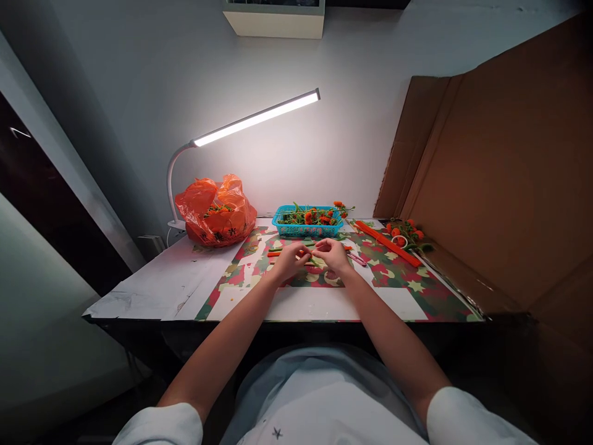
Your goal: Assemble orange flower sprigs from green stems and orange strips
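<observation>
My left hand (291, 259) and my right hand (332, 253) meet over the table, fingers closed in a pinch, tips almost touching. What they pinch is too small to make out. A short green strip (315, 262) shows just below the fingertips. Thin orange strips (274, 254) lie behind and beside my left hand, partly covered by it. Close to my right hand rests a pair of pink-handled scissors or a similar tool (357, 259). Under my right wrist sits a small round pale thing (332, 277).
Behind the hands stands a blue basket (308, 231) of orange flowers with green stems. An orange plastic bag (215, 216) holds more, beside a lit lamp (257, 119). Rightward lie long orange strips (386, 243), a white ring (399, 241), flowers (407, 230) and tall cardboard (500, 167).
</observation>
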### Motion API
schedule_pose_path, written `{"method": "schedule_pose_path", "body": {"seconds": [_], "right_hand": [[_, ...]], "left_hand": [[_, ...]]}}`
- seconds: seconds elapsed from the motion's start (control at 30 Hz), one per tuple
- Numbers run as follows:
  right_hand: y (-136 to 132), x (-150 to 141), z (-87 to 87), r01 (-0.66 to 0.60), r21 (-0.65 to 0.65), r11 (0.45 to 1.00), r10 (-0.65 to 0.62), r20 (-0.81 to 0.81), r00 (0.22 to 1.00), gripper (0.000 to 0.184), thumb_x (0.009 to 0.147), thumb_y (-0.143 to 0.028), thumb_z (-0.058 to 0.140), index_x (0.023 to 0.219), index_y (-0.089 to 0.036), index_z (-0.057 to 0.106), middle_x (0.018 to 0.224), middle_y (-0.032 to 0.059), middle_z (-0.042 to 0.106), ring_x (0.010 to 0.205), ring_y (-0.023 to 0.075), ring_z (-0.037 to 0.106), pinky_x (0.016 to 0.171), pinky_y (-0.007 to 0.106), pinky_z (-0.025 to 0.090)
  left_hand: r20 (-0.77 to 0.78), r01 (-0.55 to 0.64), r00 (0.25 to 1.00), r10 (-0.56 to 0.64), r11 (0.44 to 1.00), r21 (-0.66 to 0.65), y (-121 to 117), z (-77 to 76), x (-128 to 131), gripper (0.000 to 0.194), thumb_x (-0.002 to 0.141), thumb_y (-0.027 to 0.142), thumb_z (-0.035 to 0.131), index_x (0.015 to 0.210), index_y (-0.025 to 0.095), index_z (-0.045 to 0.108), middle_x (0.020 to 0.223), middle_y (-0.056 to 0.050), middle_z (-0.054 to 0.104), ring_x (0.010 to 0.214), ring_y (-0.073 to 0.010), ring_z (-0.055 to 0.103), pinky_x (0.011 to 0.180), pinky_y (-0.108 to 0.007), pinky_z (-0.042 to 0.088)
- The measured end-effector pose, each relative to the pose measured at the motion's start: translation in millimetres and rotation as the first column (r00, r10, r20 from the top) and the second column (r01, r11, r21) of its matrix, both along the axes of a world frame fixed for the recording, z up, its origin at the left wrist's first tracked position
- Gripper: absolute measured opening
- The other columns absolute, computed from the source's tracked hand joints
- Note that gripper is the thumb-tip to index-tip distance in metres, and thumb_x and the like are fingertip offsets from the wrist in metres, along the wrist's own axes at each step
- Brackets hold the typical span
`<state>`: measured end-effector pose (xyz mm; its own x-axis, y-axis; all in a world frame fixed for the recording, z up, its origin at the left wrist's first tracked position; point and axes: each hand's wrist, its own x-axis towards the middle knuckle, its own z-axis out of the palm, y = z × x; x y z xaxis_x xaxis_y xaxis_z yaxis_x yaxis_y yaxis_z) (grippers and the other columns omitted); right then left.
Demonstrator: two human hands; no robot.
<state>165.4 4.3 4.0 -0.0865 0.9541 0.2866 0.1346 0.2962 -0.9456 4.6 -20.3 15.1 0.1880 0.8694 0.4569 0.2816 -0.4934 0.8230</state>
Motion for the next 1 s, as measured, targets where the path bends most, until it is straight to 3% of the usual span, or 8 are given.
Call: {"method": "schedule_pose_path", "body": {"seconds": [0.2, 0.3, 0.4, 0.57, 0.73, 0.83, 0.9, 1.0], "right_hand": [[-6.7, 2.6, 8.7, 0.06, -0.19, 0.98, -0.071, -0.048, 0.996, 0.014, 0.064, -0.026, 0.07, 0.067, -0.019, 0.059, 0.065, 0.0018, 0.065, 0.062, 0.0159, 0.064, 0.054, 0.025, 0.05], [-16.2, 3.3, 19.8, -0.218, -0.514, 0.829, 0.16, -0.156, 0.975, 0.023, 0.075, -0.037, 0.065, 0.066, -0.018, 0.059, 0.061, 0.0064, 0.065, 0.06, 0.0197, 0.066, 0.053, 0.029, 0.054], [-22.6, 3.3, 27.4, -0.444, -0.579, 0.684, 0.342, -0.283, 0.896, 0.029, 0.08, -0.044, 0.061, 0.069, -0.018, 0.06, 0.064, 0.007, 0.066, 0.062, 0.0192, 0.067, 0.056, 0.03, 0.056], [-21.4, 0.9, 23.3, -0.434, -0.465, 0.772, 0.312, -0.318, 0.895, 0.018, 0.081, -0.032, 0.064, 0.071, -0.017, 0.062, 0.069, 0.0046, 0.067, 0.062, 0.0131, 0.063, 0.06, 0.025, 0.055], [-19.0, -7.1, 12.6, -0.201, -0.313, 0.928, 0.127, -0.243, 0.962, 0.011, 0.072, -0.026, 0.069, 0.067, -0.017, 0.065, 0.065, 0.0033, 0.067, 0.06, 0.0144, 0.063, 0.06, 0.027, 0.054], [-22.6, -10.3, 9.4, -0.004, -0.035, 0.999, 0.004, -0.019, 1.0, 0.012, 0.073, -0.029, 0.065, 0.065, -0.019, 0.064, 0.06, 0.0022, 0.065, 0.058, 0.0161, 0.061, 0.057, 0.027, 0.05], [-25.9, -10.5, 8.5, 0.07, 0.217, 0.974, -0.118, 0.216, 0.969, 0.015, 0.076, -0.027, 0.06, 0.063, -0.02, 0.063, 0.059, 0.0019, 0.063, 0.057, 0.0157, 0.058, 0.054, 0.026, 0.045], [-29.3, -8.9, 8.3, -0.002, 0.459, 0.888, -0.267, 0.519, 0.812, 0.02, 0.079, -0.019, 0.052, 0.062, -0.02, 0.063, 0.062, 0.0037, 0.064, 0.058, 0.0163, 0.056, 0.055, 0.027, 0.038]], "left_hand": [[0.001, -0.035, 0.999, 0.035, 0.992, 0.122, -2.7, 0.4, 0.4, 0.002, 0.074, 0.022, 0.068, 0.073, 0.022, 0.067, 0.08, -0.005, 0.063, 0.075, -0.0175, 0.055, 0.074, -0.028, 0.045], [0.083, -0.054, 0.996, 0.045, 0.993, 0.107, -5.5, 2.7, 1.3, 0.003, 0.075, 0.023, 0.068, 0.074, 0.022, 0.066, 0.089, -0.006, 0.062, 0.085, -0.0199, 0.056, 0.077, -0.029, 0.045], [0.128, -0.042, 0.991, 0.033, 0.997, 0.07, -9.1, 5.8, 2.9, 0.003, 0.076, 0.023, 0.067, 0.074, 0.022, 0.065, 0.094, -0.007, 0.062, 0.092, -0.0205, 0.057, 0.078, -0.029, 0.046], [0.115, -0.018, 0.993, 0.009, 0.997, 0.071, -12.4, 8.9, 4.1, 0.005, 0.074, 0.019, 0.069, 0.074, 0.023, 0.065, 0.096, -0.006, 0.061, 0.096, -0.0208, 0.057, 0.083, -0.03, 0.046], [0.089, -0.034, 0.996, 0.025, 0.995, 0.096, -11.4, 7.6, 4.0, 0.005, 0.073, 0.02, 0.07, 0.075, 0.023, 0.066, 0.098, -0.007, 0.061, 0.096, -0.0218, 0.056, 0.078, -0.03, 0.048], [0.036, -0.06, 0.998, 0.056, 0.988, 0.14, -8.3, 5.0, 3.6, 0.003, 0.075, 0.024, 0.068, 0.075, 0.023, 0.065, 0.097, -0.008, 0.061, 0.096, -0.0225, 0.056, 0.08, -0.032, 0.048], [-0.003, -0.084, 0.996, 0.086, 0.982, 0.17, -5.3, 2.4, 2.9, 0.003, 0.077, 0.025, 0.065, 0.075, 0.023, 0.064, 0.095, -0.008, 0.062, 0.093, -0.0222, 0.057, 0.082, -0.033, 0.049], [-0.045, -0.106, 0.992, 0.114, 0.983, 0.147, -0.3, -1.8, 0.9, 0.006, 0.074, 0.026, 0.067, 0.071, 0.022, 0.065, 0.081, -0.006, 0.063, 0.08, -0.0199, 0.058, 0.077, -0.032, 0.049]]}}
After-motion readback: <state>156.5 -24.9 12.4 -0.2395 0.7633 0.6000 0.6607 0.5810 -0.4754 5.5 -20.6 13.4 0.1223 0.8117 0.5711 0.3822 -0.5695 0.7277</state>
